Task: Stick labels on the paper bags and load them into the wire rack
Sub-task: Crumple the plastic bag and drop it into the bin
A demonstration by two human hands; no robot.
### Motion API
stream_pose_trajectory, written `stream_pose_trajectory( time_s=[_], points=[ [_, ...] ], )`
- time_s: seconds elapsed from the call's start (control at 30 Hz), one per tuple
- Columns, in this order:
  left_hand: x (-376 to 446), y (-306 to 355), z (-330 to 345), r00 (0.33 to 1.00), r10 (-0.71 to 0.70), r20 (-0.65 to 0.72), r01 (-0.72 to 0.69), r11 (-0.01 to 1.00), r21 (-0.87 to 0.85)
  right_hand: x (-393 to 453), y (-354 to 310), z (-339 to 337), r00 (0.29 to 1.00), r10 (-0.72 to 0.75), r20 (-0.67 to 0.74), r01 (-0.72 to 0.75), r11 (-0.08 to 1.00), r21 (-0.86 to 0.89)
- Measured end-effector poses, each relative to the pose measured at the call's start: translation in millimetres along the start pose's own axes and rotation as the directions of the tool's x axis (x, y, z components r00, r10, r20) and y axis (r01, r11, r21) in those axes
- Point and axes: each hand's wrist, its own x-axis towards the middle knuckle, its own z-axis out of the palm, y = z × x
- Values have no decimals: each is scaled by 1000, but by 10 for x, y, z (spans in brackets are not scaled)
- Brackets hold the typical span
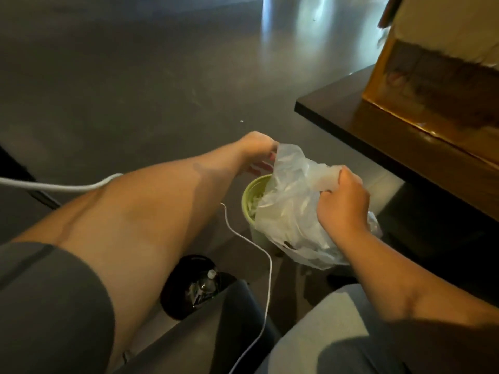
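Both hands hold one thin, see-through plastic bag (291, 209) over a small bin on the floor. Reaching out at the end of a long bare arm, the left hand (256, 151) pinches the far top edge of the bag, its fingertips half hidden behind the plastic. Nearer the body, the right hand (343, 201) has its fingers curled tight around a bunched fold of the bag's near edge. Between the two grips the bag is stretched and crumpled, and it drapes down over the right side of the bin.

That green bin (249, 201) stands upright on the floor just below the hands. Only its left rim and part of its wall show; the bag covers the rest. Pale strips lie inside it, too blurred to name.

One white cable (253, 238) runs under the left arm, curves past the bin on its left and falls toward the lower edge of the view. Beside the cable, on the floor close to the knees, sits one black bag (194, 287) with a clear bottle with a white cap (208, 278) poking out of it.

To the right, one dark table (378, 128) juts in above the bin, its corner pointing left, apart from the hands. On it stands one brown cardboard box (432, 85) with a white sheet hanging over its top. No paper bags, labels or wire rack appear in view. Grey, glossy floor (135, 76) fills the rest.
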Motion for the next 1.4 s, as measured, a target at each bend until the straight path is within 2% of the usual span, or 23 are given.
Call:
stream_pose_trajectory(
  time_s=[0.03, 0.07, 0.1, 0.13, 0.17, 0.2, 0.3, 0.37, 0.43, 0.57, 0.6, 0.67, 0.73, 0.77, 0.83, 0.93, 1.0, 1.1, 1.17, 1.23, 1.4],
  points=[
    [-18, 8, -24, 996, -35, -80, 12, 964, -264, 59, 19, 15, 999, 31, -19, -31, 999, -9],
    [-79, -5, -41, 978, -118, -169, 22, 874, -485, 87, 29, 34, 1000, 11, -27, -11, 1000, -24],
    [-95, -50, -54, 951, -206, -232, 7, 761, -648, 106, 31, 63, 999, -5, -53, 2, 998, -59],
    [-113, -87, -44, 915, -289, -281, -6, 687, -727, 111, 38, 98, 999, 10, -48, -11, 999, -35],
    [-88, -121, -10, 895, -328, -303, -8, 667, -745, 96, 21, 138, 999, 44, -30, -45, 999, -26],
    [-107, -131, 21, 885, -341, -317, 5, 688, -726, 80, 15, 157, 999, 37, -4, -37, 999, -34],
    [-211, -31, 130, 891, -316, -325, 43, 773, -633, 41, 18, 98, 998, -57, -9, 54, 975, -217],
    [-394, 81, 153, 929, -248, -274, 57, 830, -555, 46, 2, -14, 997, -83, 9, 82, 963, -257],
    [-640, 188, 99, 966, -155, -208, 37, 875, -482, 56, -24, -93, 988, -154, 23, 151, 918, -367],
    [-1246, 311, -116, 980, 86, -177, -134, 951, -278, -59, -182, -154, 984, -159, 85, 181, 860, -477],
    [-1425, 320, -173, 982, 135, -130, -162, 960, -228, -112, -233, -147, 981, -151, 121, 190, 868, -459],
    [-1791, 306, -254, 983, 171, 62, -160, 975, -151, -258, -361, -105, 974, -126, 187, 183, 927, -328],
    [-2021, 171, -276, 972, 101, 213, -92, 994, -51, -440, -500, -11, 960, -164, 226, 214, 952, -219],
    [-2077, 89, -255, 982, 54, 182, -55, 998, 0, -519, -553, 50, 953, -189, 238, 236, 954, -186],
    [-2144, -48, -170, 1000, -15, -1, 15, 999, 51, -665, -636, 156, 949, -185, 255, 207, 976, -61],
    [-2213, -141, 17, 979, -2, -203, 0, 1000, -7, -795, -720, 236, 959, -81, 273, 35, 985, 168],
    [-2197, -54, 126, 974, 34, -223, -75, 981, -177, -841, -772, 252, 949, 8, 316, -111, 944, 310],
    [-1926, 123, 197, 962, -36, -270, -127, 817, -563, -859, -933, 250, 928, 68, 366, -241, 859, 451],
    [-1806, 274, 270, 950, 1, -312, -219, 715, -664, -811, -1042, 198, 909, 62, 413, -288, 809, 512],
    [-1719, 369, 351, 947, 64, -314, -282, 630, -723, -728, -1094, 126, 907, 33, 420, -261, 827, 498],
    [-1574, 408, 516, 951, 138, -277, -309, 468, -828, -624, -1052, 24, 937, -61, 344, -17, 975, 221]
  ],
)
